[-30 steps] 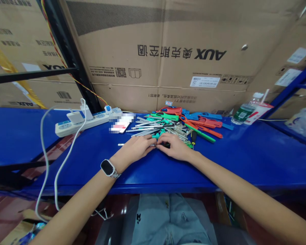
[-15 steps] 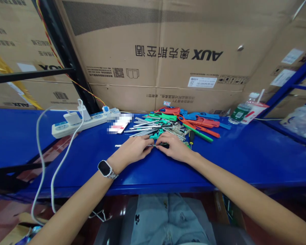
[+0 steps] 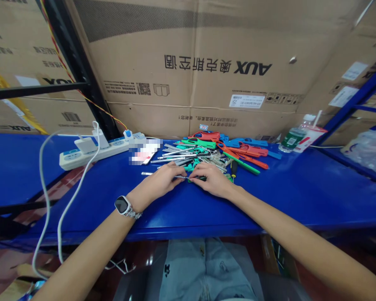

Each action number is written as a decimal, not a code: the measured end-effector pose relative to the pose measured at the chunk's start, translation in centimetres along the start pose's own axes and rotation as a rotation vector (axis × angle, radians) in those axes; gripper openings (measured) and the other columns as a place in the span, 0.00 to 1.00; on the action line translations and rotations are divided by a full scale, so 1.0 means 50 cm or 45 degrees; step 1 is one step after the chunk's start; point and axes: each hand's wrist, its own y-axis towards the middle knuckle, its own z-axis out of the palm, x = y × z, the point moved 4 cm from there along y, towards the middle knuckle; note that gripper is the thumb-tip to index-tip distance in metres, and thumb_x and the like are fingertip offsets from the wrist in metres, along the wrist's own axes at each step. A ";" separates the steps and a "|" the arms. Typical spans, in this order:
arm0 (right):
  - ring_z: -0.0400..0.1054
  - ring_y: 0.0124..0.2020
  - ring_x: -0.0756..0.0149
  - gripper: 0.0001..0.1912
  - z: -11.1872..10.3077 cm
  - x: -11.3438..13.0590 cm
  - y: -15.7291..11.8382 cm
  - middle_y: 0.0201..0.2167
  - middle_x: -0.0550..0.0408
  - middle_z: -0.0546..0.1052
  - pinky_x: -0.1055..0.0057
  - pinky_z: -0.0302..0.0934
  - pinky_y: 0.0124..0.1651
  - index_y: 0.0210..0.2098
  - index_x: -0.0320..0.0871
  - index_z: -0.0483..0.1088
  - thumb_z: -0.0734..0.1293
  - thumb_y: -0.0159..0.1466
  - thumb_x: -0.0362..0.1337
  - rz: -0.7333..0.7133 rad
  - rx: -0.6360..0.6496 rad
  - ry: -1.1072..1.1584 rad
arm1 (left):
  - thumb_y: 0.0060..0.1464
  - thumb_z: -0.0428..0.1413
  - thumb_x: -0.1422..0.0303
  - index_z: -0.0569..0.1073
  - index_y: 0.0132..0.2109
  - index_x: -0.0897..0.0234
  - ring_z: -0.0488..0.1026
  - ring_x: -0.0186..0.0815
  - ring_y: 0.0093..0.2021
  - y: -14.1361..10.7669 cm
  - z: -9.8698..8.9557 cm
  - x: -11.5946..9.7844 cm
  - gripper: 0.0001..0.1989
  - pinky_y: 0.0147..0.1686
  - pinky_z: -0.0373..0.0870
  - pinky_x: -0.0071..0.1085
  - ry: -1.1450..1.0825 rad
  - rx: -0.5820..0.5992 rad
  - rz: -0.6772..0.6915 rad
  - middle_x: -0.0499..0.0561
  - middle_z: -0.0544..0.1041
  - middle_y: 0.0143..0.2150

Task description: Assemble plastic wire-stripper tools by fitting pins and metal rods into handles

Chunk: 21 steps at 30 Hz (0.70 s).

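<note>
Pinching a thin silver metal rod (image 3: 146, 173) in my left fingers (image 3: 179, 170); its long axis is running sideways, on the near side of the mixed metal pile (image 3: 175, 158). My right fingers (image 3: 195, 173) are pressing together at its right end, exact hold unclear.

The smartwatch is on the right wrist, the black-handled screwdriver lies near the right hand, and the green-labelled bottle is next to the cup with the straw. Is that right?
Not quite: the head view shows the smartwatch on the left wrist. The black-handled screwdriver does lie near the right hand, and the green-labelled bottle is next to the cup.
</note>
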 end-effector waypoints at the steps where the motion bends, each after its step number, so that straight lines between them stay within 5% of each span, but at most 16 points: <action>1: 0.71 0.41 0.62 0.06 0.000 0.000 0.000 0.37 0.52 0.79 0.63 0.64 0.47 0.39 0.44 0.80 0.69 0.68 0.32 -0.005 0.002 -0.006 | 0.65 0.55 0.71 0.78 0.45 0.63 0.75 0.41 0.42 0.001 0.000 0.000 0.07 0.44 0.73 0.37 -0.001 0.007 0.020 0.54 0.78 0.39; 21: 0.71 0.41 0.61 0.03 -0.004 0.005 0.001 0.37 0.51 0.79 0.63 0.64 0.48 0.37 0.42 0.77 0.70 0.66 0.30 0.064 -0.012 0.069 | 0.68 0.51 0.71 0.75 0.47 0.64 0.76 0.42 0.44 0.005 0.006 -0.036 0.08 0.45 0.74 0.39 0.156 0.088 -0.040 0.56 0.76 0.45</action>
